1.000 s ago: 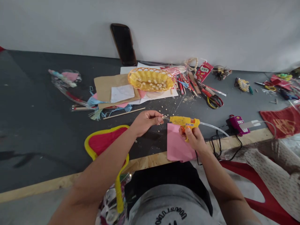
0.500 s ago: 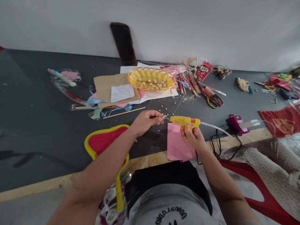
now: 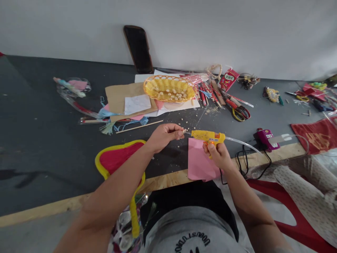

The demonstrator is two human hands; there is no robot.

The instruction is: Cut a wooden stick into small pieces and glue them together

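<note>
My right hand [image 3: 216, 154] is wrapped round the handle of a yellow hot glue gun [image 3: 204, 135], with a long clear glue stick [image 3: 243, 144] trailing from its back end. The nozzle points left, at the fingertips of my left hand [image 3: 168, 136]. Those fingers are pinched on a tiny pale piece [image 3: 185, 130], too small to name. Beneath the gun lies a pink sheet of paper [image 3: 198, 161]. A red shape with a fuzzy yellow border [image 3: 118, 154] rests by my left forearm, which partly covers it.
A yellow basket [image 3: 170, 88] holds small pale bits behind my hands. Scissors [image 3: 238, 110] lie to its right, and a phone [image 3: 138, 49] leans on the wall. A purple power socket [image 3: 267, 139] with black cords sits at the right. Another person's patterned clothing [image 3: 300, 189] shows at lower right.
Hardly anything differs. The glue gun has shifted very slightly to the right, and its nozzle still meets the left fingertips.
</note>
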